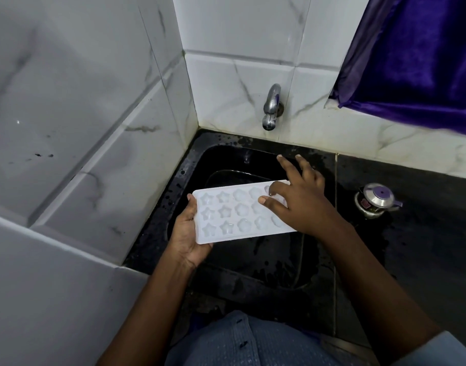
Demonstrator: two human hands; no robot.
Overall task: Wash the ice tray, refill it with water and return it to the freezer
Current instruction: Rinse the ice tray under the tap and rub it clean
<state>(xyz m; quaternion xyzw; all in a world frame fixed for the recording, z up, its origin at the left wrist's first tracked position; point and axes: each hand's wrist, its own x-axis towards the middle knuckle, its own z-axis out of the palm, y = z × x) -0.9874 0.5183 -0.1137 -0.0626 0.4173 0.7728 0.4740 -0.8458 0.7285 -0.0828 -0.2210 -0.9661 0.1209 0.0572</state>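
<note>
Head view: held level over the black sink [155, 217], likely so that rinse water drains into the basin. Left hand [187, 233] curled round the near end of the ice tray [234, 215], thumb on its rim, steadying it. Just right of that hand, white translucent plastic, star and round cells, seemingly empty. Beyond both hands, tap [271, 107], no stream visible. Right hand [303, 204] spread and relaxed over the tray's other end, thumb and a fingertip touching cells, probably rubbing them clean.
</note>
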